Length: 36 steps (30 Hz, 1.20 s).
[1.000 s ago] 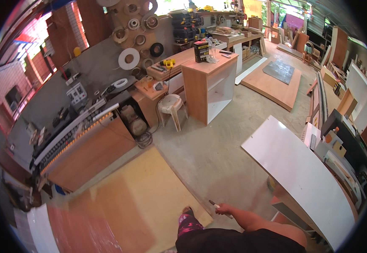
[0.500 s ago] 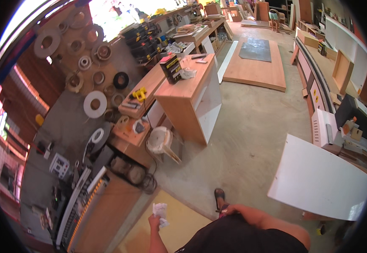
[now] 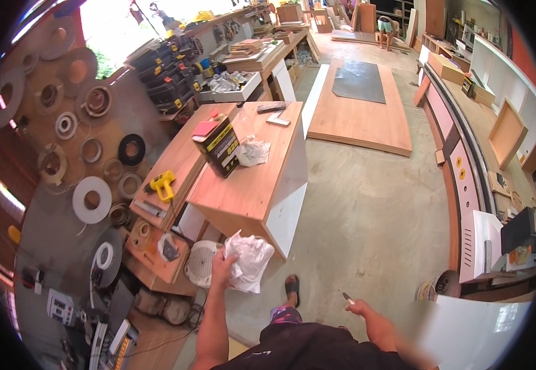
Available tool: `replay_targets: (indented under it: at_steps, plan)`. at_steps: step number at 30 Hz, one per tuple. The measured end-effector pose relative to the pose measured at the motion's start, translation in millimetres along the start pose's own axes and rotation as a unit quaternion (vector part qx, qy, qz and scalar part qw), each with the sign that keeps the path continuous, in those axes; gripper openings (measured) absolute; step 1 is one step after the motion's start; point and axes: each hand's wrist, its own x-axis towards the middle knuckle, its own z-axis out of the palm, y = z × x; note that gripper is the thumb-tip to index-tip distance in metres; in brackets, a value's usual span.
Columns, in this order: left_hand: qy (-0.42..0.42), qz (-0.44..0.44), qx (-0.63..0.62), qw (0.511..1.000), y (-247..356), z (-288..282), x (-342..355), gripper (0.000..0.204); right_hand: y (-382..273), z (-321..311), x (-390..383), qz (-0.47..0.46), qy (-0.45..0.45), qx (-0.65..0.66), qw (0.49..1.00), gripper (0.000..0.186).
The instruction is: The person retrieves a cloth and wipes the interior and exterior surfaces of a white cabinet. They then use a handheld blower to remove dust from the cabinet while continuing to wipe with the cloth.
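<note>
My left hand (image 3: 221, 268) grips a crumpled white cloth (image 3: 249, 265), held out beside a plastic stool (image 3: 199, 265) and in front of the near end of a wooden cabinet (image 3: 231, 197). My right hand (image 3: 361, 311), lower and further right, is closed on a slim tool (image 3: 348, 298) with a dark tip and pale handle; its type is too small to tell. A black-and-yellow metal can (image 3: 215, 151) stands on the cabinet top beside a crumpled white rag (image 3: 254, 153). A yellow drill (image 3: 163, 185) lies on the panels to the cabinet's left.
A concrete aisle (image 3: 366, 209) leads to stacked panels (image 3: 354, 126) under a metal sheet. A long workbench (image 3: 459, 142) runs along the right; a white board (image 3: 471, 333) is near me. Tape rolls (image 3: 92, 200) hang at left. A person (image 3: 385, 34) bends over far back.
I have moved forward, so the cabinet and stool are nearer. My left hand, holding the cloth, has come into view and risen toward the cabinet. My right hand still holds the tool.
</note>
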Motion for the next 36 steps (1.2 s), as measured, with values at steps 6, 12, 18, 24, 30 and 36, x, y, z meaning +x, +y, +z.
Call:
replay_targets:
  at_steps: [6,12,18,24,30,36]
  plan:
    - [-0.242,-0.057,-0.145,0.958,41.1,103.5,205.8,0.03,100.4,-35.6,84.8,0.213,-0.009,0.273,0.938,0.037]
    - [-0.431,-0.044,0.036,0.901,55.3,251.9,354.4,0.04,-50.5,-163.1,105.7,0.198,0.005,0.373,0.906,0.036]
    - [-0.593,0.037,0.232,0.77,69.4,415.3,489.0,0.04,-145.3,-343.0,151.4,0.063,0.059,0.418,0.905,0.035]
    - [-0.582,0.01,0.389,0.714,70.7,544.3,626.6,0.069,-191.1,-528.3,197.3,-0.098,0.07,0.414,0.902,0.034]
    - [-0.533,0.002,0.449,0.717,121.4,656.4,789.7,0.057,-187.1,-731.5,417.1,0.122,0.018,0.339,0.933,0.025]
    - [-0.55,0.112,0.421,0.713,87.4,761.9,983.5,0.052,-279.7,-939.4,652.5,-0.124,0.009,0.73,0.672,0.018]
